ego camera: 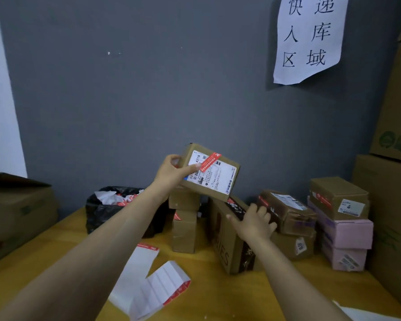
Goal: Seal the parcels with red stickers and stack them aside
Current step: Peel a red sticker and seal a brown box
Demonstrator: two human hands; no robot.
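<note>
Gripping a small brown parcel (pixel 214 179) at centre frame, the left hand (pixel 171 172) holds it tilted in the air against the grey wall (pixel 125 100). Its thumb lies across the white shipping label and its fingers are curled round the parcel's left end. A red sticker (pixel 210 161) runs slantwise over the label's upper part, with its lower end just beside the thumb tip. The parcel hangs above a stack of two small cartons (pixel 184 230) on the wooden worktop (pixel 218 297).

Right of centre, the right hand (pixel 255 224) rests palm down on the top of a long brown box (pixel 227 249). Its fingers are spread, the thumb points left, and it grips nothing.

Further right lie two taped brown parcels (pixel 287 212), one on the other. Beside them is a brown carton on two pink boxes (pixel 347 232). White sticker sheets (pixel 148 281) with red edges lie in the lower middle of the frame. A black bag (pixel 102 212) holding crumpled paper stands left of centre. A paper sign (pixel 308 35) with black characters hangs at upper right.
</note>
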